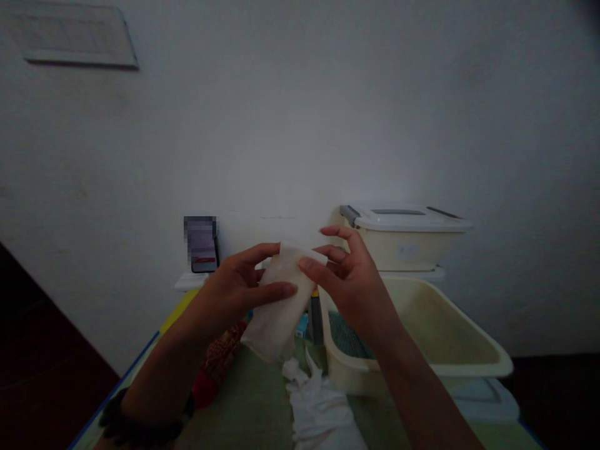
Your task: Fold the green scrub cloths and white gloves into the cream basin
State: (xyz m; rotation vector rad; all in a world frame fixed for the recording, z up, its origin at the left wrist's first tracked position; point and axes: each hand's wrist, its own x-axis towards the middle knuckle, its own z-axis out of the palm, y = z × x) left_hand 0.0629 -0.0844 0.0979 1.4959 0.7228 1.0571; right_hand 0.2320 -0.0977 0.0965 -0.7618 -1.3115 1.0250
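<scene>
Both hands hold up a folded white cloth in front of me, above a green surface. My left hand grips the cloth's left side, thumb on its front. My right hand pinches its top right corner between thumb and fingers. The cloth hangs down from the hands, its lower end loose.
A crumpled white cloth lies on the green surface below. A red patterned cloth lies at the left. A cream tub stands at the right, a lidded box behind it. A phone leans on the white wall.
</scene>
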